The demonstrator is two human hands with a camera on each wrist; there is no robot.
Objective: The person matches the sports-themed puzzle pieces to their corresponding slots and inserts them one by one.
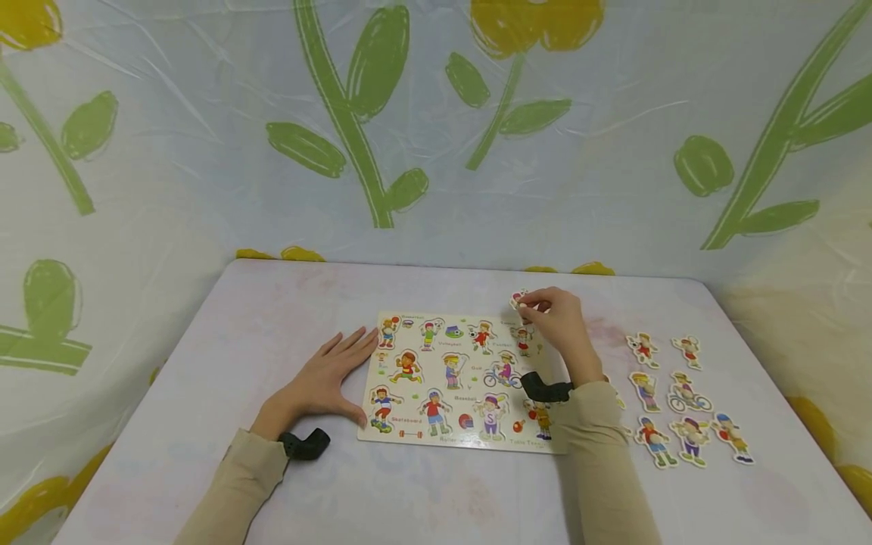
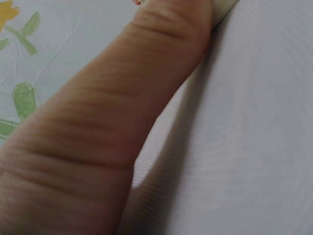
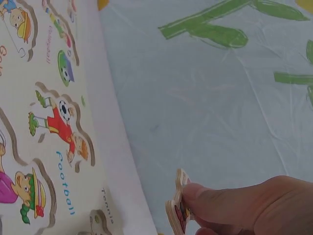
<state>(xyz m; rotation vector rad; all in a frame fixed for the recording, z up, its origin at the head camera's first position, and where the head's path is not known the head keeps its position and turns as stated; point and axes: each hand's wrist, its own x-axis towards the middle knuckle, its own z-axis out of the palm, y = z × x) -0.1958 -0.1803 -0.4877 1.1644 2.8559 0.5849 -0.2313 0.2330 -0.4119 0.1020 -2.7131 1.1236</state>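
A wooden puzzle board (image 1: 415, 378) with recessed pictures of children playing sports lies flat on the table. Spread along its left edge is my left hand (image 1: 329, 382), fingers straight and thumb at the lower left corner; in the left wrist view one of its digits (image 2: 98, 112) fills much of the picture. My right hand (image 1: 560, 322), over the upper right corner, pinches a small wooden puzzle piece (image 1: 516, 300) between thumb and fingers. The right wrist view shows this puzzle piece (image 3: 177, 210) held edge-on, near the "Tennis" recess (image 3: 100, 223).
Several loose puzzle pieces lie in rows right of the board, among them a cyclist piece (image 1: 688, 393) and a footballer piece (image 1: 643, 350). The right sleeve (image 1: 602, 454) covers part of the board's right side and some pieces. A flowered sheet (image 1: 477, 204) hangs behind the white table (image 1: 306, 499).
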